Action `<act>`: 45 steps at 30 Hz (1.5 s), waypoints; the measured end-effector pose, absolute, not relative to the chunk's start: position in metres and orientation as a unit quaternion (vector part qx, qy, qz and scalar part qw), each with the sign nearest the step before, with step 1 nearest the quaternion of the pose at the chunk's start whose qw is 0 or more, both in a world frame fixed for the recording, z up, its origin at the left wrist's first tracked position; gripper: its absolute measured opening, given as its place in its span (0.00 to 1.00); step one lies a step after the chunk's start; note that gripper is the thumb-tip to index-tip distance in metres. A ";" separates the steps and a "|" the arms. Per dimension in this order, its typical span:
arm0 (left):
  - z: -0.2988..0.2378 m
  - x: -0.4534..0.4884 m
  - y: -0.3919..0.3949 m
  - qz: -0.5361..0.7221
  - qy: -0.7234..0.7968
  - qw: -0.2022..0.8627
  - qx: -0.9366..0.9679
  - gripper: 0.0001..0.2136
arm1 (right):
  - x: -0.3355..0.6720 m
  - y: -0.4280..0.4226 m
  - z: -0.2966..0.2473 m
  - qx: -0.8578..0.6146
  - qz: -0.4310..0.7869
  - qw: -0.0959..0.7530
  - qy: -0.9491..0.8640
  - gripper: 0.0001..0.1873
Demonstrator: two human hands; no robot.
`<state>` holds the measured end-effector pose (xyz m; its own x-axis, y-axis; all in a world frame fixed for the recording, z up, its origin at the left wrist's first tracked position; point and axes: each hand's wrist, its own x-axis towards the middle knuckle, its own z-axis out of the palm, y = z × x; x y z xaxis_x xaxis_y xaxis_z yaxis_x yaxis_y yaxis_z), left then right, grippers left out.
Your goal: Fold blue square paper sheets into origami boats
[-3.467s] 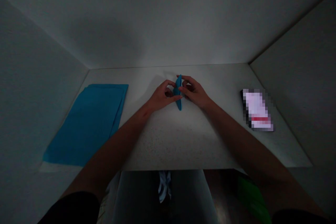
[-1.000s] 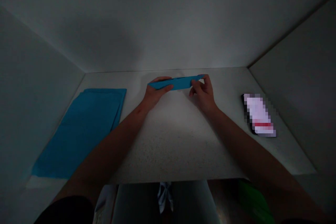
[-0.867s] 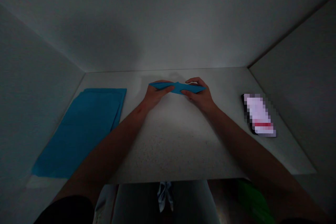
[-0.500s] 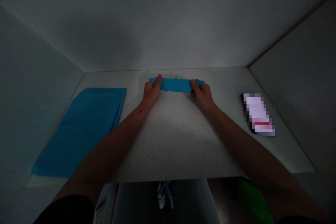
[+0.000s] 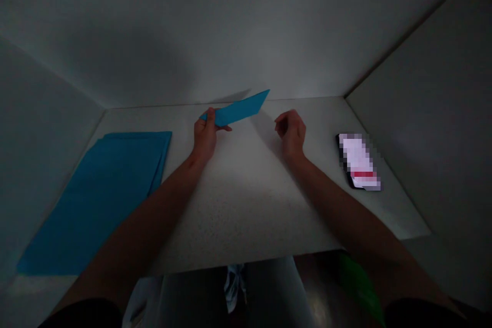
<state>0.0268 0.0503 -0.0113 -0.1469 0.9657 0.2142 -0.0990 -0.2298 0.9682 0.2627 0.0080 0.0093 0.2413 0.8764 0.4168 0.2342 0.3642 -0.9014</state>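
Observation:
My left hand (image 5: 205,136) pinches one end of a long, narrow folded strip of blue paper (image 5: 239,108) and holds it lifted, its free end pointing up and to the right toward the back wall. My right hand (image 5: 291,130) hovers a short way to the right of the strip, apart from it, with its fingers loosely curled and nothing in them. Both hands are over the far middle of a white speckled table (image 5: 246,205).
A stack of flat blue paper sheets (image 5: 96,192) lies on the table's left side. A phone with a lit screen (image 5: 358,161) lies at the right. White walls close in at the back, left and right. The table's near edge is just below my forearms.
My right hand has let go of the blue strip and drawn away to the right. My left hand has lifted the strip so its free end tilts upward. The view shifted slightly.

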 end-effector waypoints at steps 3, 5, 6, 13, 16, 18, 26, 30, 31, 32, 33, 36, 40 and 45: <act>-0.010 0.027 0.048 0.611 0.430 0.447 0.491 0.28 | 0.251 -0.013 0.018 -0.413 0.221 0.496 -0.732 0.36; -0.008 0.025 0.044 0.607 0.427 0.452 0.494 0.25 | 0.239 -0.023 0.021 -0.337 0.191 0.401 -0.830 0.34; -0.006 0.024 0.042 0.606 0.429 0.452 0.494 0.24 | 0.233 -0.026 0.021 -0.311 0.177 0.366 -0.859 0.32; 0.013 0.046 0.055 0.539 0.447 0.461 0.545 0.27 | 0.212 -0.022 0.011 -0.277 0.139 0.268 -0.912 0.30; 0.022 0.086 0.074 0.477 0.423 0.479 0.603 0.27 | 0.213 -0.019 0.008 -0.269 0.142 0.258 -0.917 0.29; 0.024 0.118 0.087 0.448 0.401 0.498 0.625 0.27 | 0.214 -0.017 0.006 -0.265 0.143 0.257 -0.918 0.28; 0.014 0.174 0.111 0.372 0.421 0.410 0.719 0.24 | 0.220 -0.009 0.003 -0.274 0.150 0.253 -0.915 0.20; 0.021 0.128 0.097 0.369 0.445 0.291 0.763 0.24 | 0.219 -0.009 0.005 -0.280 0.167 0.252 -0.911 0.26; 0.024 0.109 0.091 0.367 0.454 0.263 0.768 0.23 | 0.219 -0.009 0.005 -0.284 0.169 0.250 -0.910 0.26; 0.029 0.087 0.083 0.357 0.461 0.237 0.777 0.22 | 0.220 -0.010 0.005 -0.289 0.172 0.247 -0.909 0.26; 0.034 0.062 0.074 0.342 0.466 0.215 0.787 0.21 | 0.220 -0.010 0.005 -0.294 0.174 0.244 -0.908 0.26; 0.051 -0.026 0.036 0.287 0.498 0.137 0.807 0.19 | 0.221 -0.009 0.005 -0.308 0.183 0.242 -0.902 0.25; 0.063 -0.150 -0.045 0.187 0.635 0.086 0.745 0.27 | 0.225 -0.007 0.006 -0.322 0.193 0.252 -0.892 0.26; 0.059 -0.245 -0.157 0.092 0.633 0.136 0.756 0.44 | 0.234 -0.004 0.006 -0.348 0.222 0.284 -0.865 0.28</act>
<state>-0.2451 -0.1571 0.0588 0.1811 0.9829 -0.0330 0.9328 -0.1610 0.3224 0.2340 -0.0044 0.0056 -0.5958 0.7290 0.3370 0.4762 0.6585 -0.5827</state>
